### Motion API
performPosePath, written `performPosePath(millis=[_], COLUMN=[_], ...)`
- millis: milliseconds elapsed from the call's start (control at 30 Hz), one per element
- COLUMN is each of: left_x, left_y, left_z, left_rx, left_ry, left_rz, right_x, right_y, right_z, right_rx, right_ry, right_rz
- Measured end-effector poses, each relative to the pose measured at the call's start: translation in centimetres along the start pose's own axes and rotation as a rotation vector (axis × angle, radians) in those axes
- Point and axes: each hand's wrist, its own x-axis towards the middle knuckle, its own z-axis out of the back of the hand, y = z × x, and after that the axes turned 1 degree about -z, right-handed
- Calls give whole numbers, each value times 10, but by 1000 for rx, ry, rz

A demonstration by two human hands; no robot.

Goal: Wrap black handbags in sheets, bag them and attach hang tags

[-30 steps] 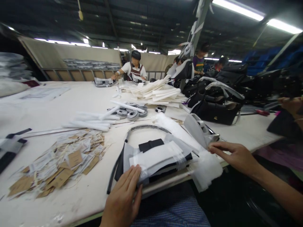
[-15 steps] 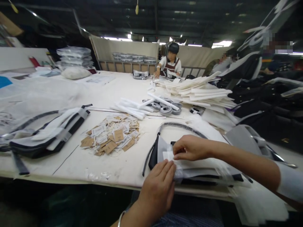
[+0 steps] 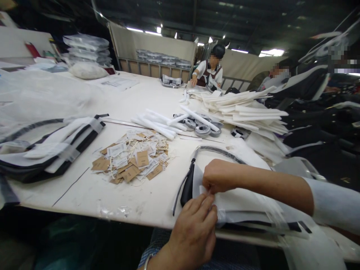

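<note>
A black handbag point(image 3: 186, 189) lies at the table's front edge, mostly covered by a translucent white wrapping sheet point(image 3: 239, 206). Its wrapped strap point(image 3: 216, 150) arches up behind it. My right hand point(image 3: 221, 176) is closed in a pinch over the bag's left part; what sits between its fingertips is too small to make out. From the front, my left hand point(image 3: 194, 228) presses its bunched fingers onto the sheet's edge, fingertips meeting those of the right hand. The left thumb is hidden.
Left of the bag lies a heap of brown and white tags point(image 3: 132, 157). Another wrapped bag point(image 3: 56, 150) rests farther left. Behind are white foam rods point(image 3: 157, 125), grey rolls point(image 3: 202, 130) and stacked white sheets point(image 3: 247, 108). A co-worker point(image 3: 209, 71) stands across the table.
My right hand has turned and curled tighter, its fingers now down against my left fingertips. My left hand stays on the sheet. The view has shifted slightly.
</note>
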Motion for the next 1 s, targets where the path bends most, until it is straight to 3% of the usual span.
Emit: performPosePath(millis=[233,367,600,767,1000], left_x=[-1,1,2,3,4], left_y=[3,5,5,5,1], left_z=[-3,-2,-4,-2,2], left_rx=[-11,5,67,78,109], left_ry=[8,1,-44,-40,-60], left_rz=[-27,-35,-51,-45,-51], right_x=[20,28,34,42,44], right_y=[-16,-32,-63,-82,-96], right_z=[1,-5,-33,-51,-51], right_rx=[-51,1,301,655,762], right_ry=[37,-22,-106,-4,-8], right_rz=[37,100,75,-18,-32])
